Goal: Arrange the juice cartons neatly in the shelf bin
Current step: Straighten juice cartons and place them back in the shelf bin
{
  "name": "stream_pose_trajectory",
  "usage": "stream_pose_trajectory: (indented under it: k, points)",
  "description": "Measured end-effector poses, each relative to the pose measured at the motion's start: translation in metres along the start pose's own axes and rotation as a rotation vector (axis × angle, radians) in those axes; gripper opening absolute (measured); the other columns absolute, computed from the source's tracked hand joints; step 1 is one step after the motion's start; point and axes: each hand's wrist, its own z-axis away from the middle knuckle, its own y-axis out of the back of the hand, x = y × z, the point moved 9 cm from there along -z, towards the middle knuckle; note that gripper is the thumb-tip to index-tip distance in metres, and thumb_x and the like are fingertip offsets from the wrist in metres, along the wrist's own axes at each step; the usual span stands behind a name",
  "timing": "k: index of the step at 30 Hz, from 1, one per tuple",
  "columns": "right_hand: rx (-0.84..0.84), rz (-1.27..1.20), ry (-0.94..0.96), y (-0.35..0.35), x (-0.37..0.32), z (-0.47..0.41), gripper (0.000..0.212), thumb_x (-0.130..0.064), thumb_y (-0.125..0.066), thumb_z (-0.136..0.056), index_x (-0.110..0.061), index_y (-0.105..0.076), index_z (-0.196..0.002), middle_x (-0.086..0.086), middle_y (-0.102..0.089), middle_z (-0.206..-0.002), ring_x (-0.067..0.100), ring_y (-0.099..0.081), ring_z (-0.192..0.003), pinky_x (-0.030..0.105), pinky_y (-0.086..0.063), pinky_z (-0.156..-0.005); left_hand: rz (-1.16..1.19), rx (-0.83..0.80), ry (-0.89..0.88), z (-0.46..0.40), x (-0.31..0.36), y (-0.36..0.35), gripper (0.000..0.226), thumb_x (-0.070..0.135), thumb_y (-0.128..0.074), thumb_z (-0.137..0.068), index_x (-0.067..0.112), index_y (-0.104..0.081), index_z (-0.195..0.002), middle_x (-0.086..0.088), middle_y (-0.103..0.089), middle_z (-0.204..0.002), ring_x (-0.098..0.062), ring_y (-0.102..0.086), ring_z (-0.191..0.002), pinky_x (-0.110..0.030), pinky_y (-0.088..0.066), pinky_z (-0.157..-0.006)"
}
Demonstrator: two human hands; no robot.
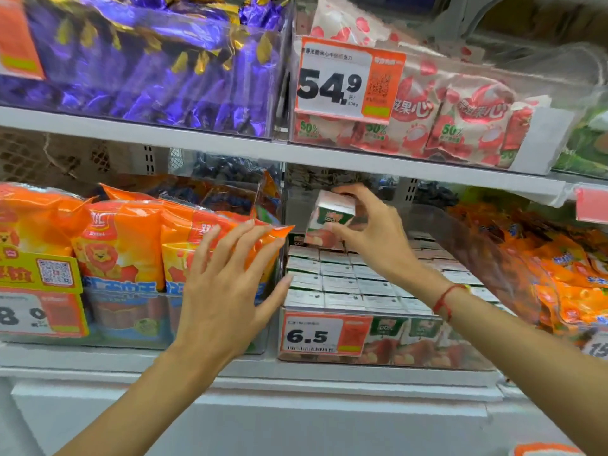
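Note:
A clear shelf bin on the lower shelf holds several juice cartons packed upright in rows, their white tops showing. My right hand grips one small white, green and red carton, held tilted above the back rows. My left hand hovers in front of the bin's left edge with fingers spread and straight, holding nothing. A 6.5 price tag is fixed to the bin's front.
Orange snack bags fill the bin to the left, more orange packs sit to the right. The shelf above carries purple candy and red-white packets behind a 54.9 tag.

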Motion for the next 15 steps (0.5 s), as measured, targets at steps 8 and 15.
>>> stream_pose_trajectory:
  k: [8,15]
  points:
    - [-0.182,-0.054,-0.020,-0.058,0.027,-0.044,0.047,-0.010,-0.077,-0.080,-0.021,-0.059,-0.123,0.001,-0.067,-0.114,0.010,-0.069,-0.089,0.024,-0.057,-0.079,0.021,0.047,0.007,0.000,0.001,0.002,0.046,0.044,-0.055,-0.089,0.017,-0.061,-0.126,-0.007,-0.057,-0.133,-0.025,-0.039,-0.132,-0.045,-0.019,-0.116]
    - [-0.262,-0.252,-0.214,-0.066,0.061,-0.046,0.034,-0.023,-0.072,-0.087,-0.026,-0.062,-0.119,-0.011,-0.063,-0.107,0.006,-0.061,-0.096,0.004,-0.046,-0.069,0.010,0.030,0.022,-0.001,0.001,-0.001,0.045,0.044,-0.052,-0.090,0.017,-0.060,-0.125,-0.006,-0.056,-0.134,-0.025,-0.039,-0.133,-0.046,-0.020,-0.116]
